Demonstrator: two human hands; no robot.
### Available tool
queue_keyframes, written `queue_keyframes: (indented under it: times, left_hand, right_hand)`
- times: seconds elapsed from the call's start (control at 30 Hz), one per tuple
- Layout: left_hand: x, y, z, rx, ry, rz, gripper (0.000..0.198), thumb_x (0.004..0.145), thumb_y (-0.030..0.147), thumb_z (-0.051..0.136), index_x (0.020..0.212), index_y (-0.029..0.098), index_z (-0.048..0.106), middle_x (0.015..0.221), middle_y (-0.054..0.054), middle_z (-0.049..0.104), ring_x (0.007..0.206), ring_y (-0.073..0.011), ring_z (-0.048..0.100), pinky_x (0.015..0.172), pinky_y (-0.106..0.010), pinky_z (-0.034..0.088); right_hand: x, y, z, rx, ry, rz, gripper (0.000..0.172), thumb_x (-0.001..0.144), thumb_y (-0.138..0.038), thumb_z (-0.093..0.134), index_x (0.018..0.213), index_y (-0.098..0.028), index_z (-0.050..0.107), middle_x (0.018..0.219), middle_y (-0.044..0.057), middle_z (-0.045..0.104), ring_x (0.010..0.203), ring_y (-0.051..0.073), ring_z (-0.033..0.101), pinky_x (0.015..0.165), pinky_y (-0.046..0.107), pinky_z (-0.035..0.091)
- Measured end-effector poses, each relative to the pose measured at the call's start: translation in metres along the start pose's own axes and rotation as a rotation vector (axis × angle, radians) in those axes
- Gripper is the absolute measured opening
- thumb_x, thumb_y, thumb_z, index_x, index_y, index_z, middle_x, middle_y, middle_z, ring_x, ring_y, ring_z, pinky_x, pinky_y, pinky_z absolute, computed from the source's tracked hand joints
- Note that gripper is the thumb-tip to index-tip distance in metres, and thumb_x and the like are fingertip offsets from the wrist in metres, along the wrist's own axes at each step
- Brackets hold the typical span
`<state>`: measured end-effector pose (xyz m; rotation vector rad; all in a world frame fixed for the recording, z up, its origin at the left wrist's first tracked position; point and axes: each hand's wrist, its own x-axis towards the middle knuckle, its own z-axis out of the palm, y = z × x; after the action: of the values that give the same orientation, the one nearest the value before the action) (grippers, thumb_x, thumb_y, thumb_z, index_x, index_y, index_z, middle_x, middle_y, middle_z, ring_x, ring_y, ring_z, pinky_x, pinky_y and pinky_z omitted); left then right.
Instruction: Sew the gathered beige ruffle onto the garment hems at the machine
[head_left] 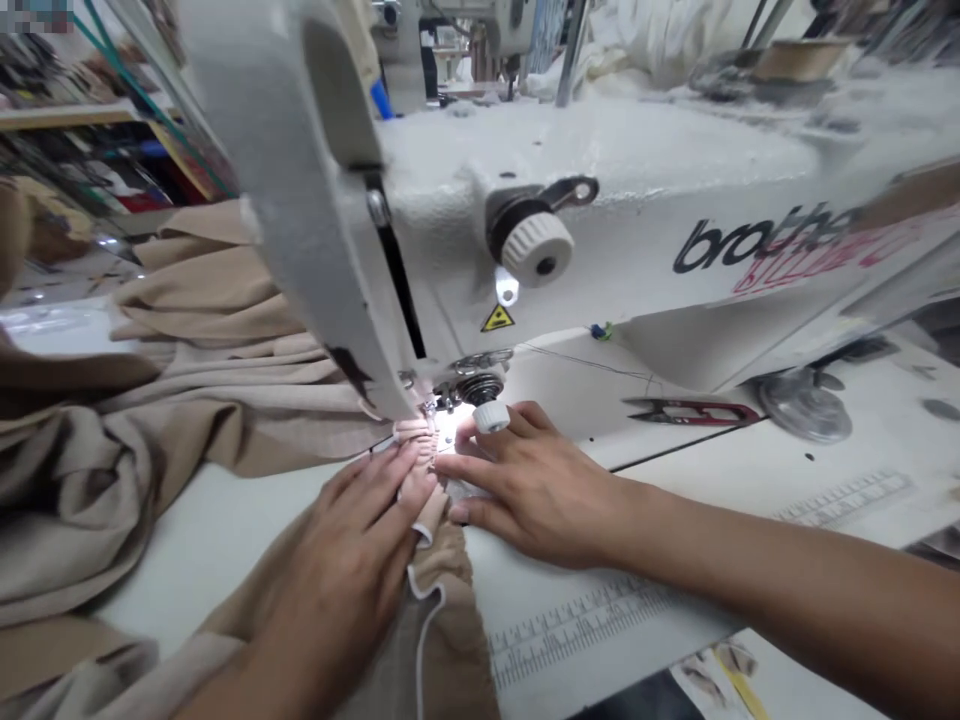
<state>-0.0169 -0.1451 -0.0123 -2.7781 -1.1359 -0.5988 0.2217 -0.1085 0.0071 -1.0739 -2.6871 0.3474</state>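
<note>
Guiding of a tan fabric strip (pixel 450 556) at the needle end of a sewing machine (pixel 652 160). I judge the step in hand to be stitching a gathered part of the strip. The work lies on the tabletop (pixel 187 545), inward from its near edge, with the puckers at the lit presser foot (pixel 430 407) and the tail running toward the near side.

My left hand (pixel 349 545) lies palm down, fingers close together, their tips pressing on the cloth just before the foot; whether the thumb pinches a fold beneath, I cannot tell. My right hand (pixel 551 490) is spread, thumb apart from forefinger, the fingertips at the strip's right side.

The next move, in my judgement, calls for light, even guidance: puckers kept flat, edge kept in line, fingertips kept clear of the needle. A fold caught underneath would be the likely fault.

The strip is matt and soft-looking, tightly puckered near the foot and looser below. A narrow white edging (pixel 441 592) curves along it, and its right margin looks rough. A heap of similar cloth (pixel 67 500) covers much of the tabletop's left side; whether it joins the strip is unclear. A printed ruler scale (pixel 585 632) follows the near edge.
</note>
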Motion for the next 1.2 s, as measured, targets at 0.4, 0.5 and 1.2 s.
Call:
queue_keyframes:
  times: [0.4, 0.5, 1.2]
  left_hand:
    - [0.019, -0.005, -0.014, 0.113, 0.083, 0.155, 0.025, 0.102, 0.016, 0.046, 0.112, 0.011, 0.069, 0.114, -0.018, 0.075, 0.101, -0.0313, 0.072, 0.080, -0.046, 0.062]
    - [0.020, -0.004, -0.016, -0.092, 0.078, -0.024, 0.024, 0.102, 0.021, 0.047, 0.108, 0.018, 0.070, 0.108, -0.010, 0.078, 0.096, -0.0234, 0.074, 0.081, -0.037, 0.064]
    - [0.011, -0.010, 0.002, -0.037, 0.039, 0.055, 0.032, 0.099, 0.007, 0.048, 0.126, 0.016, 0.062, 0.127, -0.012, 0.069, 0.115, -0.0288, 0.059, 0.095, -0.045, 0.044]
  right_hand:
    - [-0.004, -0.005, -0.005, -0.120, 0.055, 0.007, 0.039, 0.108, -0.049, 0.047, 0.131, -0.023, 0.067, 0.133, 0.010, 0.063, 0.119, 0.031, 0.052, 0.101, 0.048, 0.032]
    - [-0.004, -0.005, -0.006, -0.125, 0.028, 0.010, 0.040, 0.108, -0.050, 0.047, 0.130, -0.022, 0.066, 0.132, 0.011, 0.064, 0.117, 0.032, 0.052, 0.100, 0.048, 0.032]
    - [0.013, 0.023, -0.024, 0.214, -0.045, 0.114, 0.032, 0.106, -0.039, 0.056, 0.127, -0.023, 0.073, 0.117, 0.011, 0.072, 0.105, 0.026, 0.063, 0.094, 0.043, 0.050]
